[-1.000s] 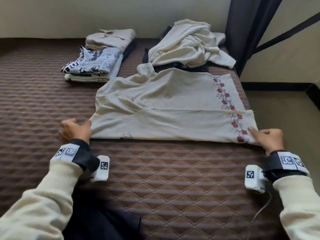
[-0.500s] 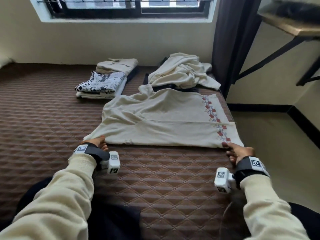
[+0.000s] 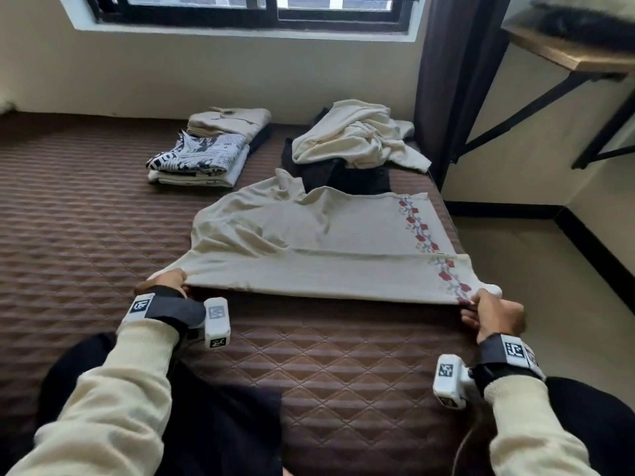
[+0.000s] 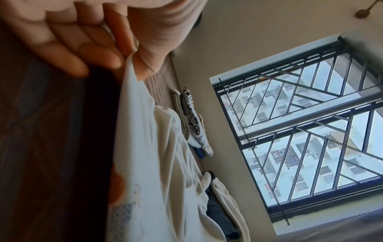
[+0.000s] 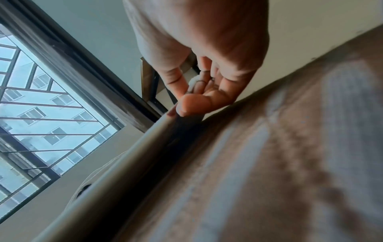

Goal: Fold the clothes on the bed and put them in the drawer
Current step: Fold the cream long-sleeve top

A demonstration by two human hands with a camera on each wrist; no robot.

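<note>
While both hands pinch soft cream garment, quilted brown mattress

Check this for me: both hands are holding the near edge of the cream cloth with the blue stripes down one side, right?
Not quite. The left hand and right hand do hold the near edge of the cream cloth, but its trim is a band of red flowers, not blue stripes. The head view shows it.

No legible text, brand or number. Newspaper-style print on the folded garment is too small to read; the square coded markers on the wrist units carry no readable characters.
</note>
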